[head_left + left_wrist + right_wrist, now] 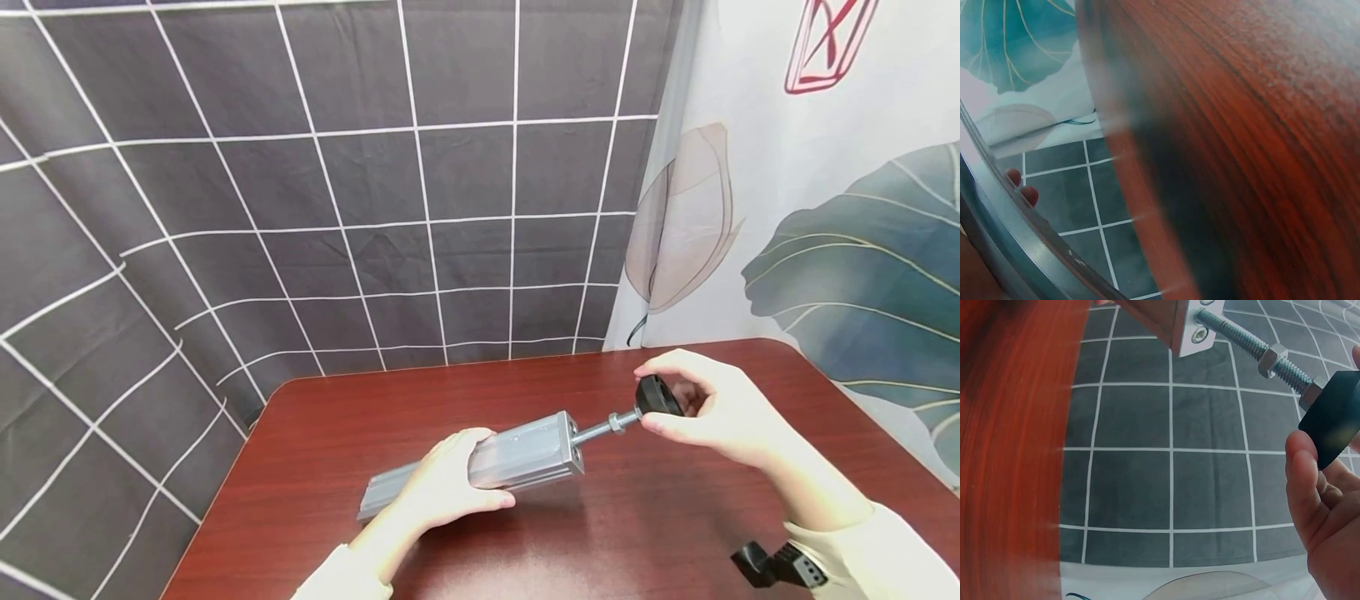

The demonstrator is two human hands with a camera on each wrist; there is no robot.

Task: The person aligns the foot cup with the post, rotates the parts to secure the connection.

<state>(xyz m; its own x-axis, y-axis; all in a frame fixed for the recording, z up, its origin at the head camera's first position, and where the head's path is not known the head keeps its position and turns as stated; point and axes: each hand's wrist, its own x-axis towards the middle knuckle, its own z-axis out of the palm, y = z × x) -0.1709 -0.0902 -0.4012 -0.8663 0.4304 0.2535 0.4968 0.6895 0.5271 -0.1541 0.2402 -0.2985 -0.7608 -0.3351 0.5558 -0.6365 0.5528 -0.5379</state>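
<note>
My left hand (448, 483) grips a silver aluminium profile (525, 450) round its middle, holding it slanted over the table. In the left wrist view the profile (1029, 250) runs along the lower left, with two fingertips (1030, 195) showing past its edge. A threaded rod (596, 432) juts from the profile's right end plate and carries a hex nut (1272, 360). On the rod's outer end sits a black round foot (654, 397), with another nut against it. My right hand (712, 404) pinches this foot between thumb and fingers. Screw heads (1200, 334) show in the end plate.
The red-brown wooden table (315, 450) reaches back to a dark grid-patterned curtain (465, 183). A pale curtain with leaf prints (862, 267) hangs at the right. A black device (776, 567) is strapped at the right wrist.
</note>
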